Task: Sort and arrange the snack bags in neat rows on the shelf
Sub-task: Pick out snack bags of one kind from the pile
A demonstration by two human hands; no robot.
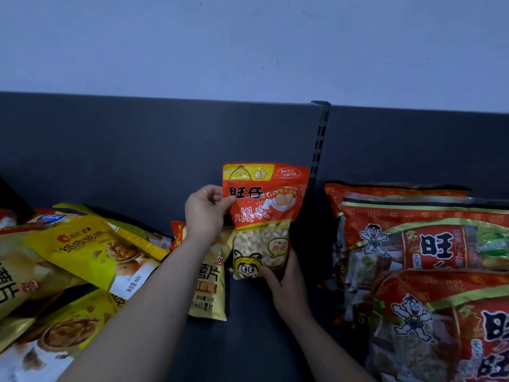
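Against the back panel (137, 150) of the shelf (261, 340), an orange bag (261, 213) stands upright in the gap between a loose heap of yellow bags (91, 252) on the left and stacked red bags (427, 244) on the right. The left hand (205, 213) pinches the bag's upper left edge with thumb and fingers. The right hand (283, 282) grips its lower right corner, fingers wrapped behind.

The main risk is that the bag flops. It looks soft, with its contents settled low, so the empty top could fold or tip forward if both hands let go at once. Whether its base rests flat on the shelf cannot be told.

A second risk is the chip bag (209, 285) just beside it, under the left forearm. Pulling that arm back carelessly could drag it into the gap. The yellow heap lies slanted and overlapping, and a nudge might slide it rightward against the orange bag.
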